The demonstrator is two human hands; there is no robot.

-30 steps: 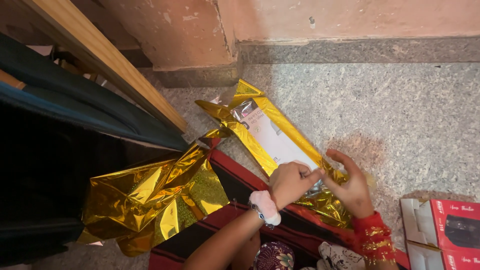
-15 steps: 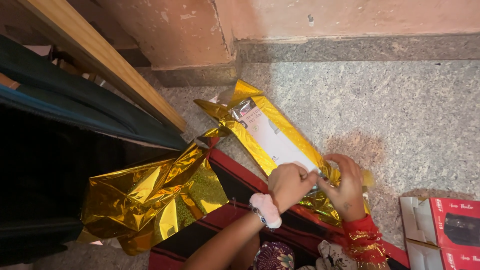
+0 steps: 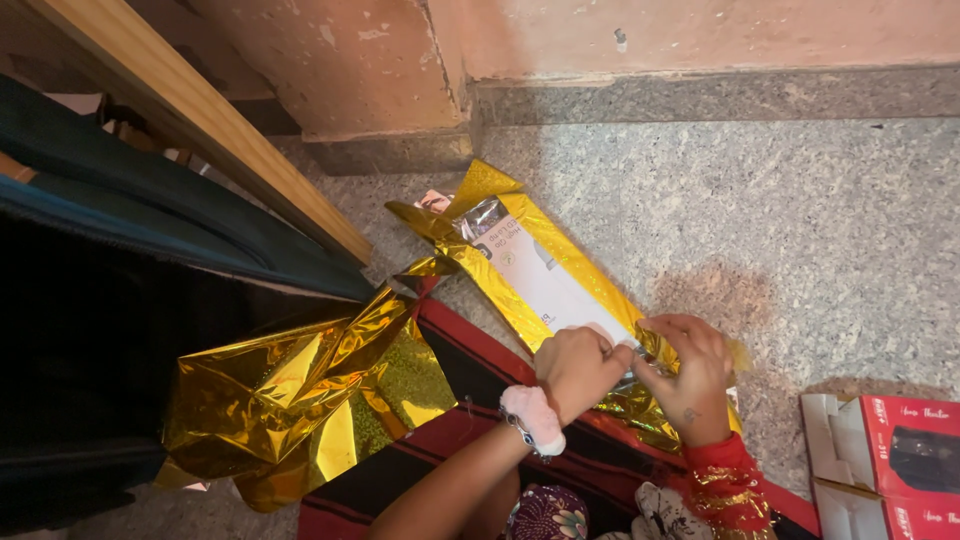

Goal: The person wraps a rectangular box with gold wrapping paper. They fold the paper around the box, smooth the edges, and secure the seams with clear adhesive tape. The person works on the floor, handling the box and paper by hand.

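Speckled grey stone floor [image 3: 800, 220]. Behind it: peach plaster wall [image 3: 650, 35], chipped, with grey stone skirting [image 3: 720, 95]. Left of floor: slanted wooden beam [image 3: 200, 130], dark fabric beneath. Warm light.

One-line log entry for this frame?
left hand: on box end | right hand: pinching gold wrap | box: half-wrapped, on floor

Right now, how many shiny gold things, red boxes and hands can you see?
Gold-wrapped box: 1
Loose gold foil sheet: 1
Red box: 1
Hands: 2, left hand and right hand
Total: 5
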